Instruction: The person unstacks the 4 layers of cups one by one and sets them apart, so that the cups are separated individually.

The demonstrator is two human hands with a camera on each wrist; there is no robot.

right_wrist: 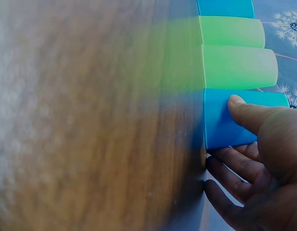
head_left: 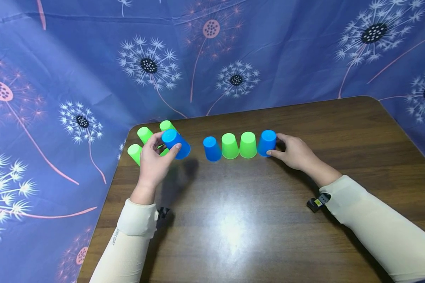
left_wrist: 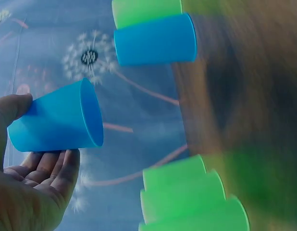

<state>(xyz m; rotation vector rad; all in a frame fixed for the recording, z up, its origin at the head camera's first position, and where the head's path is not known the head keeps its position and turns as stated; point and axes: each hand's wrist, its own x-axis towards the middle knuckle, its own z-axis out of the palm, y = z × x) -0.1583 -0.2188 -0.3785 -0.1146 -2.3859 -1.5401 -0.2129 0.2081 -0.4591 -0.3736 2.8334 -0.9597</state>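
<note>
My left hand (head_left: 155,162) holds a blue cup (head_left: 177,144) upside down between thumb and fingers. The left wrist view shows that blue cup (left_wrist: 55,120) raised off the table. My right hand (head_left: 295,152) grips another blue cup (head_left: 267,143), its thumb on the near side. This cup stands upside down at the right end of a row. Beside it are two green cups (head_left: 248,144) and a third blue cup (head_left: 211,148) at the left end. In the right wrist view, the gripped blue cup (right_wrist: 220,118) has its rim on the table.
Several upside-down green cups (head_left: 145,134) stand behind and beside my left hand, partly hidden by it. The brown wooden table (head_left: 230,204) lies under everything. A blue cloth with dandelion prints (head_left: 283,59) hangs along its back and left edges.
</note>
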